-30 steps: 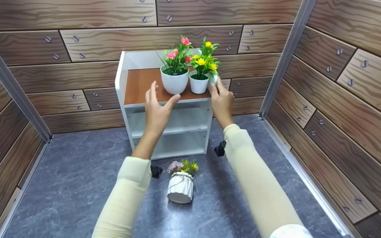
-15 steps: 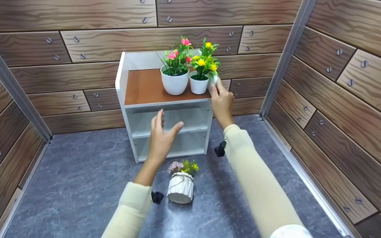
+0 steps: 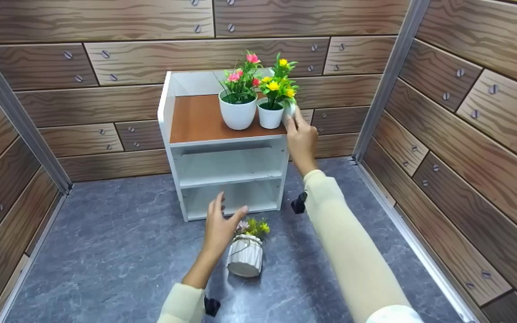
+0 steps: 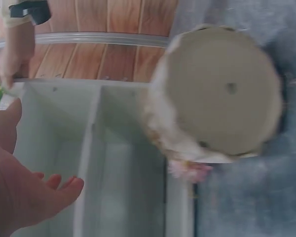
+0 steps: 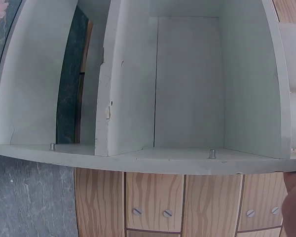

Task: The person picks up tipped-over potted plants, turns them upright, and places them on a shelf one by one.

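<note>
My left hand (image 3: 220, 231) reaches low in front of the white shelf unit (image 3: 229, 142), fingers apart and thumb out, with nothing in its grasp. Just right of it a white ribbed flowerpot (image 3: 245, 256) with twine and pink and yellow flowers lies tipped on the floor; its round base (image 4: 222, 94) fills much of the left wrist view. My right hand (image 3: 302, 139) grips the upper edge of the unit's right side panel. On the brown top stand a white pot with pink flowers (image 3: 237, 110) and a smaller white pot with yellow flowers (image 3: 270, 114).
Two open compartments of the unit, the upper (image 3: 229, 165) and the lower (image 3: 236, 197), face me. Wood-patterned walls (image 3: 119, 105) enclose the space on the back and sides. Grey marbled floor (image 3: 119, 251) surrounds the unit.
My left hand has come down from the pot with pink flowers to beside the tipped flowerpot, staying spread. The right hand keeps its place on the side panel.
</note>
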A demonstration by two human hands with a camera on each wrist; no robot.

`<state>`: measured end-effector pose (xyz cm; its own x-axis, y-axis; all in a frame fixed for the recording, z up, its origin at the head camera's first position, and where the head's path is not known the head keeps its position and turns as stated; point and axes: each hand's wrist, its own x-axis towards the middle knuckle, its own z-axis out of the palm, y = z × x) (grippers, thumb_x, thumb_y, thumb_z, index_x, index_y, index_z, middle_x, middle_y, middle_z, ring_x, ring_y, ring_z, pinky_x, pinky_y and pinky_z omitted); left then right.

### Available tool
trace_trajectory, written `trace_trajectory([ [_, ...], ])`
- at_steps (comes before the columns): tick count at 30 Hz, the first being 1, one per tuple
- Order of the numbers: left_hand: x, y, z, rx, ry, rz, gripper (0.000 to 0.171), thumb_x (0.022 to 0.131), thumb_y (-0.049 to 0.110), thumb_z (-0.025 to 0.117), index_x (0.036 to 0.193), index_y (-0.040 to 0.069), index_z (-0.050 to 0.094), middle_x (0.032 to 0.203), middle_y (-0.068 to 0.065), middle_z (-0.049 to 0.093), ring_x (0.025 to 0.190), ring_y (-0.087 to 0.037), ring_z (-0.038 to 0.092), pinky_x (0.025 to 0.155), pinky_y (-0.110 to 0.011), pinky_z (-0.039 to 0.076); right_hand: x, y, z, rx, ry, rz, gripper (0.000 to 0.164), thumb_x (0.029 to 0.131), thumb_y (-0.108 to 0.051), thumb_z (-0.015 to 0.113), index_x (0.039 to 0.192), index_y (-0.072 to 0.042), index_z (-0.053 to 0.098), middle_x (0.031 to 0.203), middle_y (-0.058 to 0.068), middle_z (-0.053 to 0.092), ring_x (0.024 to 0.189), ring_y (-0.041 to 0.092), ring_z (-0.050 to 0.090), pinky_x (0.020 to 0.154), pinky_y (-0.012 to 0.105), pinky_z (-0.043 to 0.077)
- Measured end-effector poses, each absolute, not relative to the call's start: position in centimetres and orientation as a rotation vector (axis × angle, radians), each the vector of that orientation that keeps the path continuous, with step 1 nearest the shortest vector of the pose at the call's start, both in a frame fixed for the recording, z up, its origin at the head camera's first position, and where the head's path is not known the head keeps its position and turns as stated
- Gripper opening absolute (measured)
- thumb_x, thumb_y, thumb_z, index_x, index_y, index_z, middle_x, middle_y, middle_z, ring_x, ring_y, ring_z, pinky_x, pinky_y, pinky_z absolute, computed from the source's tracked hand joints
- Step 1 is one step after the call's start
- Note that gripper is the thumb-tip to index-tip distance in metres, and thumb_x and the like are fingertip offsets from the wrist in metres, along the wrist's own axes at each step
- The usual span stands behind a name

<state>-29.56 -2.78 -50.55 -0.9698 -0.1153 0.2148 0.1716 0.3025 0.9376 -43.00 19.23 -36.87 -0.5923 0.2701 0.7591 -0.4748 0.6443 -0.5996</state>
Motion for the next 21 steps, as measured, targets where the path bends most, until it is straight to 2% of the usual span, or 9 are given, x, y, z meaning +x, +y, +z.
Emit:
trace_trajectory([
  [8, -27.6, -3.2, -54.7, 0.026, -2.438, -1.648, 0.088, 0.084, 0.047, 0.079, 0.152, 0.006, 0.042, 0.149, -0.022, 0.046, 0.137, -0.042, 0.046, 0.112, -0.057, 0.039, -43.0, 19.1, -36.9, 0.170, -1.946, 1.041, 0.040, 0.100, -0.017, 0.062, 0.137, -0.001, 0.061, 0.111, 0.024, 0.072, 0.090, 0.030, 0.072, 0.080, 0.046, 0.056],
  [21, -25.1, -3.0, -58.7, 0.025, -2.568, -1.598, 0.094, 0.080, 0.046, 0.082, 0.148, -0.005, 0.043, 0.145, -0.034, 0.046, 0.134, -0.052, 0.045, 0.111, -0.062, 0.038, -42.9, 19.0, -36.9, 0.155, -1.959, 1.050, 0.041, 0.101, -0.016, 0.061, 0.139, -0.002, 0.059, 0.115, 0.025, 0.071, 0.095, 0.030, 0.072, 0.082, 0.047, 0.056],
])
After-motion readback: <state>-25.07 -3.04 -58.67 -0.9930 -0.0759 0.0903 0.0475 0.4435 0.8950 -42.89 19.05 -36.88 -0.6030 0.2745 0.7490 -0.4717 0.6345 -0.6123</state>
